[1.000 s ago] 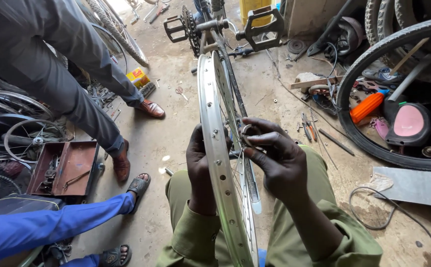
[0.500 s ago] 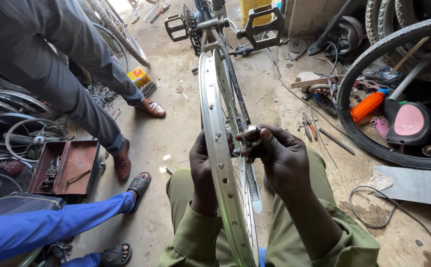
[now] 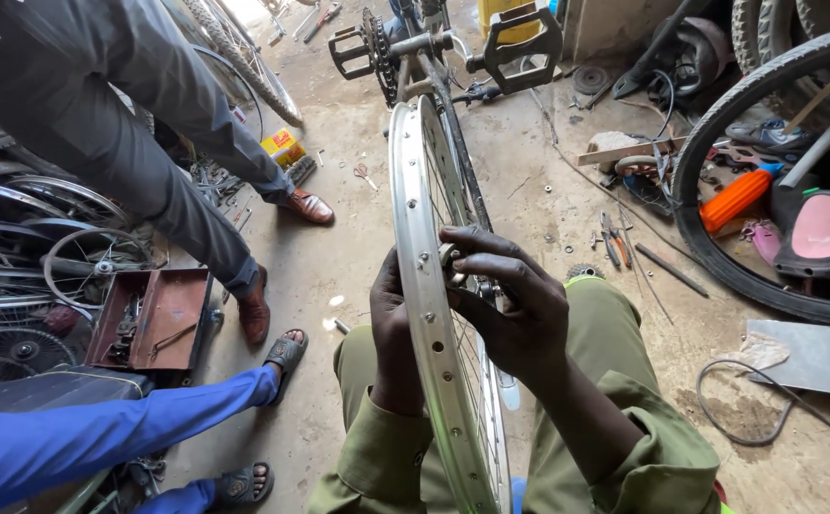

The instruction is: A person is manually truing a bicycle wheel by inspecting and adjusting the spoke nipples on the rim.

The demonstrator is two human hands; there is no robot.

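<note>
A silver bicycle wheel rim (image 3: 413, 190) with thin spokes stands upright between my knees, edge toward me. My left hand (image 3: 389, 319) grips the rim from its left side. On the rim's right side, my right hand (image 3: 510, 300) has its fingers pinched around a small metal tool on a spoke, close to the rim. Beyond the rim, an upturned bicycle frame shows its black chainring and pedals (image 3: 519, 43).
A person in grey trousers and brown shoes (image 3: 310, 205) stands at the left. A blue-trousered leg in a sandal (image 3: 286, 352) stretches in. A rusty red toolbox (image 3: 153, 319) and stacked wheels lie left. A tyre (image 3: 710, 247), an orange object and loose tools sit right.
My right hand has lowered from in front of the rim and closed in against its right side, now working at a spoke. The left hand keeps its hold.
</note>
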